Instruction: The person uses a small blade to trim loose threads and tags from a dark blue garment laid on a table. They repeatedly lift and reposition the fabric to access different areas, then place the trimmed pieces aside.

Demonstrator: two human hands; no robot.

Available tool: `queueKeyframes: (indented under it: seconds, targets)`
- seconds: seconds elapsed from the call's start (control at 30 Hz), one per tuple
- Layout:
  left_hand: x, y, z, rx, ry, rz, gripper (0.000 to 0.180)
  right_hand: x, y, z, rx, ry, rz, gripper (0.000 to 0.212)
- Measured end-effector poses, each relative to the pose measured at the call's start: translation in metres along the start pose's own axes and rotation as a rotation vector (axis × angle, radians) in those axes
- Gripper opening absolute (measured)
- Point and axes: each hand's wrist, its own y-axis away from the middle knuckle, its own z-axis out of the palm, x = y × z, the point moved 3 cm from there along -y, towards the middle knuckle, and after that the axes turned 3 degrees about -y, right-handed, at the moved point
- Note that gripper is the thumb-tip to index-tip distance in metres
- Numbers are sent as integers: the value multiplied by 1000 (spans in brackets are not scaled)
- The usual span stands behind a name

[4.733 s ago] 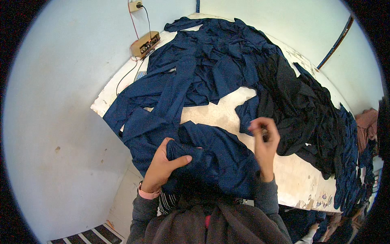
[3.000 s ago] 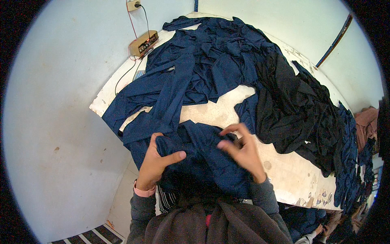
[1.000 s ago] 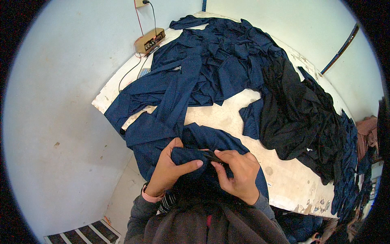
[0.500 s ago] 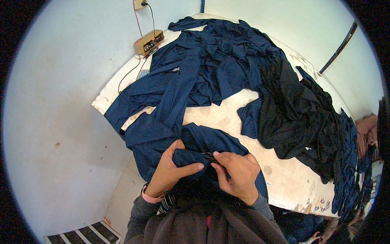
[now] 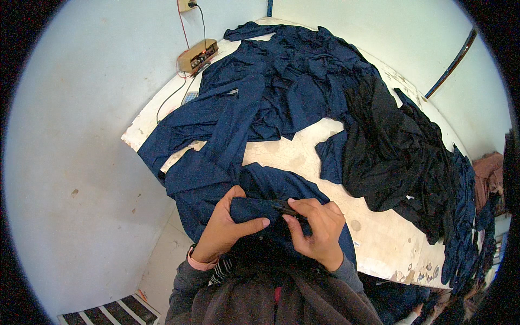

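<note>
A navy blue cloth garment point(image 5: 303, 187) lies over the near edge of the table and hangs down in front of me. My left hand point(image 5: 227, 225) pinches a folded edge of it, thumb on top and fingers underneath. Close by on the right, my right hand point(image 5: 317, 230) holds a small dark tool point(image 5: 284, 208) with a narrow tip between thumb and forefinger. Its tip rests at the folded edge. Most of the tool is hidden by the fingers, so its exact kind is not clear.
More navy garments point(image 5: 281, 65) are heaped across the pale table point(image 5: 387, 244), with black cloth point(image 5: 390, 157) on the right. A brown box-shaped device point(image 5: 197, 56) with cords stands at the back left by the wall. A striped mat point(image 5: 111, 313) lies on the floor.
The right hand and the dark tool have shifted very slightly along the fold. My left hand keeps its pinch on the cloth.
</note>
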Motion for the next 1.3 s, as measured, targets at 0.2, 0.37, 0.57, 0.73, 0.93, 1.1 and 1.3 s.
queueKeyframes:
  seconds: [0.2, 0.37, 0.57, 0.73, 0.93, 1.1, 1.3]
  targets:
    - [-4, 0, -1, -16, -12, -16, 44, -1, 1, -1, -28, 49, -34, 30]
    - [3, 1, 5, -50, -36, 18, 44, -3, 3, -2, -42, 109, -75, 32]
    - [1, 0, 8, -58, 78, -65, 40, 6, 5, -1, 69, -43, -47, 39]
    - [-11, -8, 1, -36, -19, 10, 26, 13, 2, 6, -114, -90, 35, 25]
    - [19, -12, -17, 143, -90, 122, 23, 67, 14, 22, 131, -750, 572, 30]
    - [49, -24, -39, 125, -362, 340, 35, 46, 26, 42, -235, -578, 505, 49]
    - [78, -32, -52, 45, -1105, 376, 27, 60, 37, 34, -256, -942, 810, 12]
